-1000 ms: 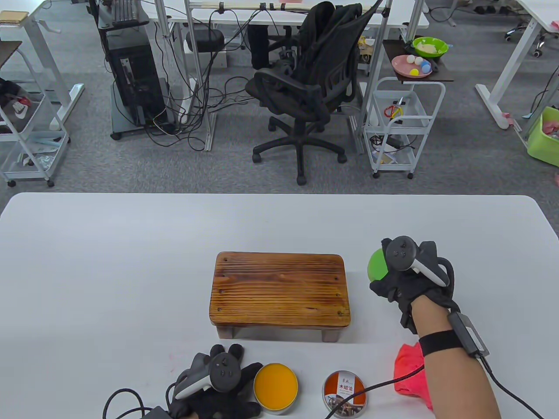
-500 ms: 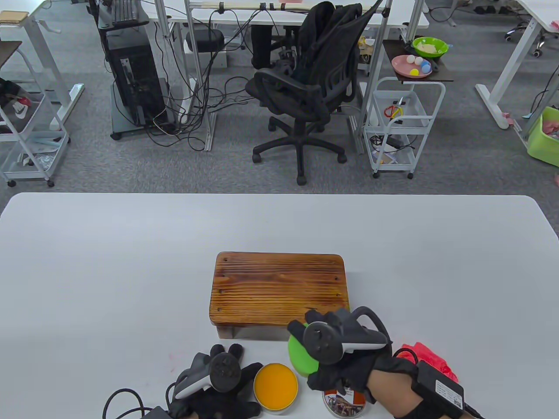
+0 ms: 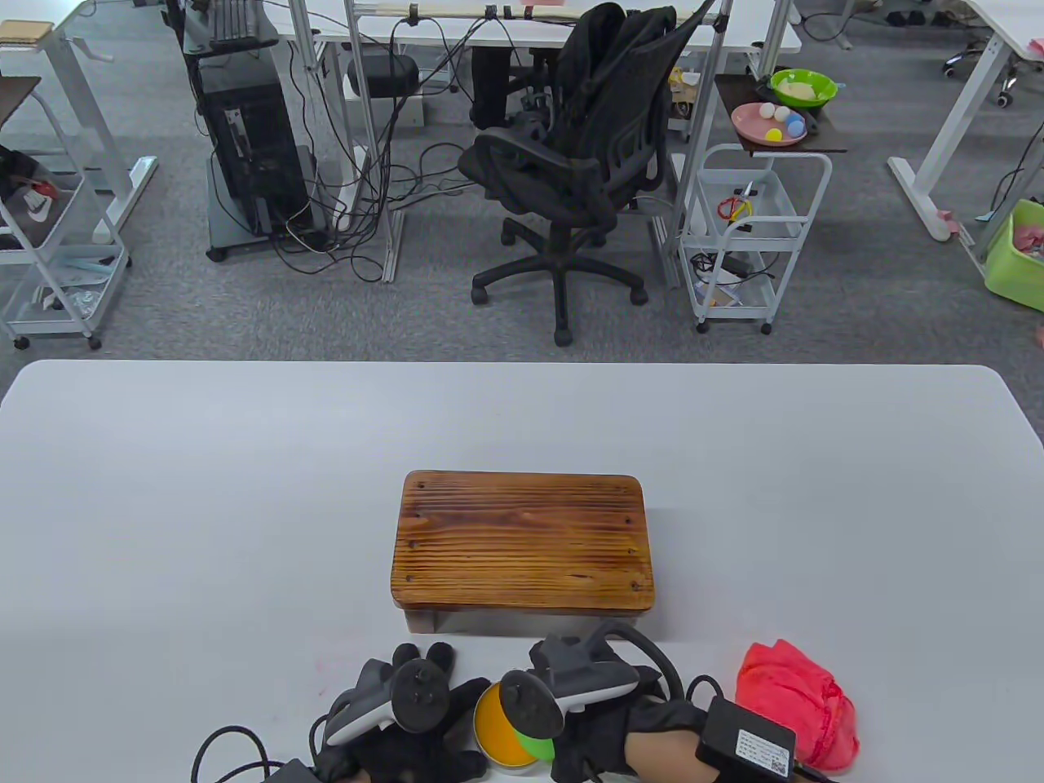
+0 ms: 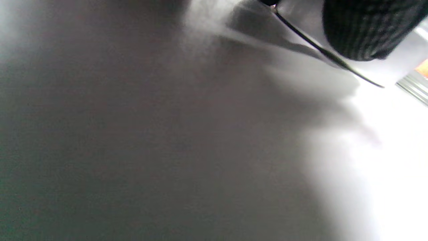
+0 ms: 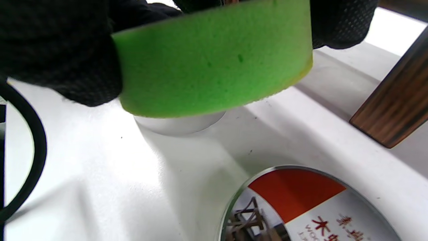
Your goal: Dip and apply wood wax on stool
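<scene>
1. Table view: On a white surface (image 3: 163, 506), the wooden stool (image 3: 522, 542) stands as the centre of the scene, its top bare and ready for wax. Just in front of the stool, the open wax tin (image 3: 497, 726) shows its orange contents. The right hand (image 3: 608, 718) hovers over the tin, gripping a green sponge (image 3: 534, 745) at the tin's right rim, apparently to load it with wax. The left hand (image 3: 400, 734) lies just left of the tin with fingers spread flat, likely steadying it. A red cloth (image 3: 795, 714) lies in front of the stool's right corner, probably kept by for wiping.

2. Left wrist view: Only the blurred pale surface, a thin cable (image 4: 321, 50) and a dark gloved fingertip (image 4: 364, 30) appear; a sliver of orange at the right edge may be the tin.

3. Right wrist view: Gloved fingers (image 5: 67, 50) pinch the sponge (image 5: 214, 57) from both sides, its flat face just above the tin's wall (image 5: 180, 124). The tin's printed lid (image 5: 301, 207) rests face-up nearby, beside a stool leg (image 5: 394, 103).
</scene>
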`<state>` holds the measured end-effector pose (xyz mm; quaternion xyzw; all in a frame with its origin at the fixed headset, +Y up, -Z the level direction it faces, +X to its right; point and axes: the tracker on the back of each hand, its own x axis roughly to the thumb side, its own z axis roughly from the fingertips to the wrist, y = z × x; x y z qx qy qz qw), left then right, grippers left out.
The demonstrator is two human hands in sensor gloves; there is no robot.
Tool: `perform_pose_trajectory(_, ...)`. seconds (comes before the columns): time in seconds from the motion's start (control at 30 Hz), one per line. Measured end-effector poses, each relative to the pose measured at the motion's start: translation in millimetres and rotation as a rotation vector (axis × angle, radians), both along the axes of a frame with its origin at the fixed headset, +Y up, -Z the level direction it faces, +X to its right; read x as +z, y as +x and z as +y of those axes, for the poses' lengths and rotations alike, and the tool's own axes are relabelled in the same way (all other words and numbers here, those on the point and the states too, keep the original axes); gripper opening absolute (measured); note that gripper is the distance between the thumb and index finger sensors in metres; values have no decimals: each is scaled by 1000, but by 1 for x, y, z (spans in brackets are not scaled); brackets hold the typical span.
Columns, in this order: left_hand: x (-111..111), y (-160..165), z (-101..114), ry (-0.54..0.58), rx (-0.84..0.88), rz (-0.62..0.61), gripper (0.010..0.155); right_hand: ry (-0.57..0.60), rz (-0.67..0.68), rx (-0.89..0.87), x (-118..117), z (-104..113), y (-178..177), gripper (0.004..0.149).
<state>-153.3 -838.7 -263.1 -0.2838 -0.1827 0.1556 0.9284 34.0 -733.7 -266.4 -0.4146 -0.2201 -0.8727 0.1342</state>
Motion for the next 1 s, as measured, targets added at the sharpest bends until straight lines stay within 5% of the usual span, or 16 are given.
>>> perform_pose_trajectory(1.0,0,0,0,0,0,0,58,-97,-54,-207,-6,-13,-13,99)
